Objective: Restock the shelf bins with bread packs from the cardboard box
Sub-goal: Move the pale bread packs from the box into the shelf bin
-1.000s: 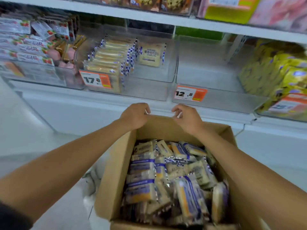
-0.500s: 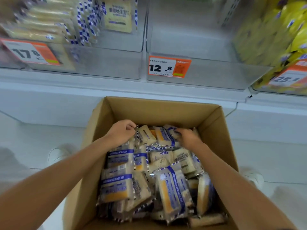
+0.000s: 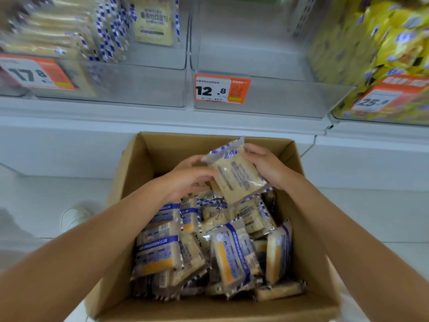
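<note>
Now a bread pack (image 3: 236,175) has been lifted from the cardboard box (image 3: 209,145), gripped between right hand (image 3: 264,168) and left hand (image 3: 185,180) (both were lower among packs before); the bin (image 3: 267,98) above the hands is likely to be filled next.

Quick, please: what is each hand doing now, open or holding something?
Left hand: holds the bread pack by its left edge.
Right hand: grips the same bread pack.
</note>
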